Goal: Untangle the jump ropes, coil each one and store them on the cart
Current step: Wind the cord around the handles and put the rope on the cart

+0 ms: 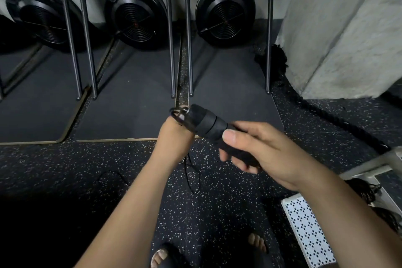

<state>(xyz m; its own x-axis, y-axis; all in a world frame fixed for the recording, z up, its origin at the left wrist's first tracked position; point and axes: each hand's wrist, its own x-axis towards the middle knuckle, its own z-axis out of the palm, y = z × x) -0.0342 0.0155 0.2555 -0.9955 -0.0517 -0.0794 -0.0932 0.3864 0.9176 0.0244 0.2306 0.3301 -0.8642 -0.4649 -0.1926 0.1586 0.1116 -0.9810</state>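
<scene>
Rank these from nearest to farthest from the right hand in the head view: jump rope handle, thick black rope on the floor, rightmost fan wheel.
1. The jump rope handle, gripped in the right hand itself.
2. The thick black rope, lying on the floor to the right.
3. The rightmost fan wheel, far ahead at the back.

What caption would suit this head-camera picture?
Right hand grips a black jump-rope handle while left hand holds its thin cord.

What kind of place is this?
Most likely a gym. Big black fan wheels, like those on rowing machines, stand by the wall, the floor is speckled rubber, and the right hand holds a jump rope.
</scene>
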